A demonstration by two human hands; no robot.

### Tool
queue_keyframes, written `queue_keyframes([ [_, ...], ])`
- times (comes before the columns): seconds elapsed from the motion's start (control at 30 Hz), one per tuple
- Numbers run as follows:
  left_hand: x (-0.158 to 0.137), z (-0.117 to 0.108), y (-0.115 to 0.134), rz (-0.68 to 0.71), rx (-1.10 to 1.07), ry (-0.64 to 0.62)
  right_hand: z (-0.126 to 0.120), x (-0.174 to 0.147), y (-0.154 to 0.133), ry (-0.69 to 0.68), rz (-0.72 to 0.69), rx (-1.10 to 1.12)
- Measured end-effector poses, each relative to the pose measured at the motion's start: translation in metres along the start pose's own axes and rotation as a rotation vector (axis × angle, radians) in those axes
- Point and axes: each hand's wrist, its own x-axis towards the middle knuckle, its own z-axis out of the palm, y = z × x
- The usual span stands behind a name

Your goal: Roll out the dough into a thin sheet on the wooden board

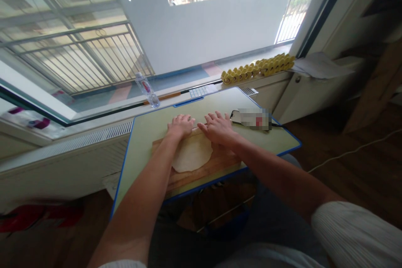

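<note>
A flat, pale sheet of dough (193, 154) lies on a wooden board (224, 160) in front of me. At the dough's far edge, my left hand (181, 125) rests palm down with its fingers stretched forward. Beside it, my right hand (218, 127) lies palm down too, its fingers spread and its thumb pointing toward the left hand. Under both palms runs what looks like a thin rolling pin (196, 129), mostly hidden; only a short piece shows between the hands. Neither hand's fingers are wrapped round it.
The board sits on a small green table (141, 134) with a blue rim. A phone (248, 118), partly blurred out, lies right of my right hand. Along the windowsill stand a plastic bottle (147, 90) and yellow egg trays (257, 68). A radiator (78, 144) is at left.
</note>
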Motion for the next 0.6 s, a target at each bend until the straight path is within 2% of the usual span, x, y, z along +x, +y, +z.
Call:
queue_keyframes([
  [0.2,-0.035,0.001,0.011,-0.022,-0.030,-0.005,0.004,-0.034,-0.003,0.067,-0.009,0.016],
  [0.4,-0.073,0.005,0.027,-0.056,0.003,0.117,0.009,-0.065,-0.002,0.137,-0.055,0.030],
  [0.5,-0.075,0.003,0.029,-0.063,0.028,0.096,0.007,-0.065,-0.001,0.125,-0.068,0.029],
  [0.6,-0.062,-0.001,0.025,-0.054,0.027,0.021,0.004,-0.053,-0.001,0.089,-0.053,0.025],
])
